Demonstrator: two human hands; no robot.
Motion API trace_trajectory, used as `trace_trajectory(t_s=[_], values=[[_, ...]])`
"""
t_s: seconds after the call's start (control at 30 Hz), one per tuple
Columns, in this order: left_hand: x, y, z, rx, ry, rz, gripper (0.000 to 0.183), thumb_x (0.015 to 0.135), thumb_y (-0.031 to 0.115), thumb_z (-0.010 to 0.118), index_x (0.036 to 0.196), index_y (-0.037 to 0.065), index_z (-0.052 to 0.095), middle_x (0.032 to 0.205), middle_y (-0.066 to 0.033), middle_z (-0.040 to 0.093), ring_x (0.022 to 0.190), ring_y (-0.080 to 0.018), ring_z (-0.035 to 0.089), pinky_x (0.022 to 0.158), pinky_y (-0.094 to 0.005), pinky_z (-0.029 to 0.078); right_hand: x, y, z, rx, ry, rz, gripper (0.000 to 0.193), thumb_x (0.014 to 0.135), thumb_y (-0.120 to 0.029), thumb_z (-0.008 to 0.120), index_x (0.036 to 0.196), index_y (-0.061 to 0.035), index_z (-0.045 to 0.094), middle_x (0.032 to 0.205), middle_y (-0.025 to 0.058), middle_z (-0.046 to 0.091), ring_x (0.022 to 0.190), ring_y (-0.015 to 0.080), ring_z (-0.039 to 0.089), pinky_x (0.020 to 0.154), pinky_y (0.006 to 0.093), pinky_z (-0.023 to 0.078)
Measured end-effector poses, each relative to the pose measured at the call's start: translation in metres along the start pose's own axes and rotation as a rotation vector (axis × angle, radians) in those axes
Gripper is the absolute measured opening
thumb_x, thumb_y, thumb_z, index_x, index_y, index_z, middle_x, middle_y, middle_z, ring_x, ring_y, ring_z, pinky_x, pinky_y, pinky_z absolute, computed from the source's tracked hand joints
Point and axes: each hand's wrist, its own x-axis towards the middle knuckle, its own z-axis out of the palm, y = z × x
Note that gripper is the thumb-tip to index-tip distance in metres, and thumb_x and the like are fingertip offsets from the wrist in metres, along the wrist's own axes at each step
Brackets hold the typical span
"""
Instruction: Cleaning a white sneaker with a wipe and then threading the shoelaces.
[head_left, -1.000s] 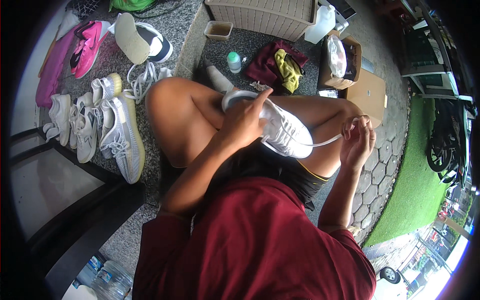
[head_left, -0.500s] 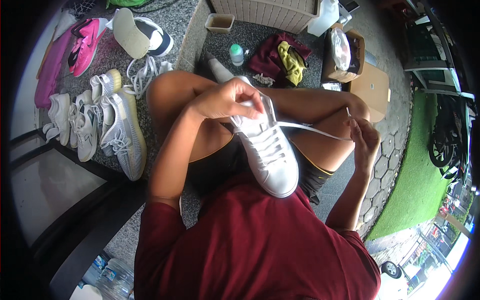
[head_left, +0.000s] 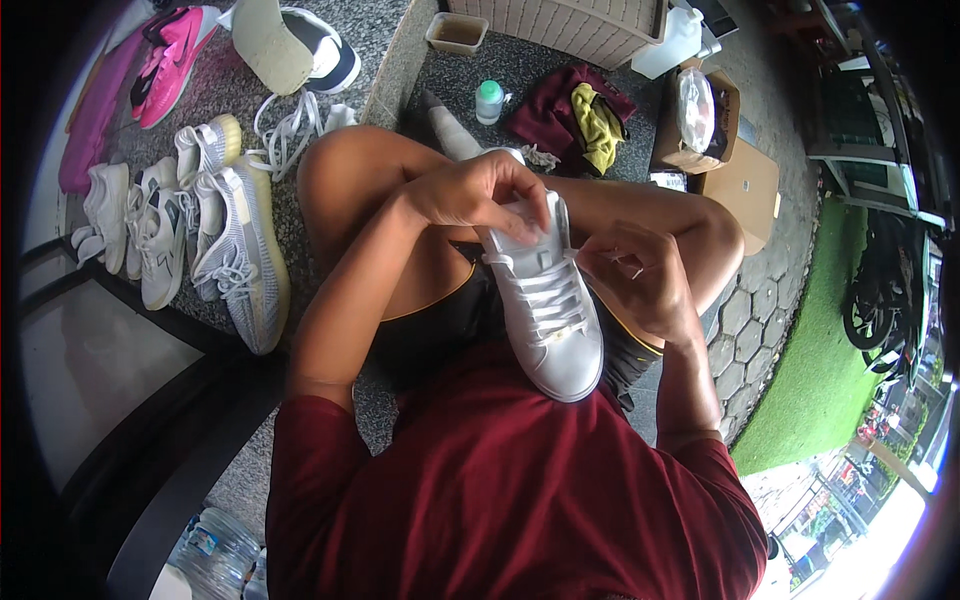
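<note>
Stone floor (head_left: pixel 545 65), white shoe (head_left: pixel 548 305) under left fingers (head_left: pixel 528 188), beside right fingers (head_left: pixel 605 245)

- A dark maroon shirt (head_left: pixel 520 480) of plain cloth, softly creased across the front
- Short, loose sleeves (head_left: pixel 318 430) in the same maroon, with hems near the elbows
- Black shorts (head_left: pixel 430 330), edged with thin yellow trim (head_left: pixel 432 306)
- Bare forearms (head_left: pixel 345 300)
- A bare left hand (head_left: pixel 475 195) and a bare right hand (head_left: pixel 645 285)
- Bare, rounded knees (head_left: pixel 340 170)
</note>
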Motion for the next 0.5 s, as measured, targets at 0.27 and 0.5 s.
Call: trace_trajectory(t_s=[0.27, 0.5], values=[[0.001, 0.003, 0.000, -0.058, -0.014, -0.047, 0.017, 0.076, -0.003, 0.080, 0.092, -0.003, 0.074, 0.089, -0.0043, 0.071, 0.080, -0.0088, 0.064, 0.073, -0.0244, 0.050, 0.011, 0.005, 0.004, 0.044, -0.161, 0.021, 0.008, 0.088, 0.000, 0.069, 0.093, 0.0056, 0.067, 0.086, 0.0117, 0.068, 0.082, 0.0187, 0.069, 0.074, 0.0306, 0.056], [0.016, -0.003, 0.003, 0.032, 0.063, -0.029, 0.017, 0.081, 0.000, 0.078, 0.097, -0.004, 0.075, 0.089, -0.0048, 0.072, 0.084, -0.0098, 0.066, 0.079, -0.0254, 0.051, 0.010, 0.009, 0.006, -0.017, -0.123, -0.038, 0.009, 0.089, 0.001, 0.068, 0.095, 0.0068, 0.064, 0.091, 0.0126, 0.064, 0.086, 0.0214, 0.070, 0.077, 0.0326, 0.058]])
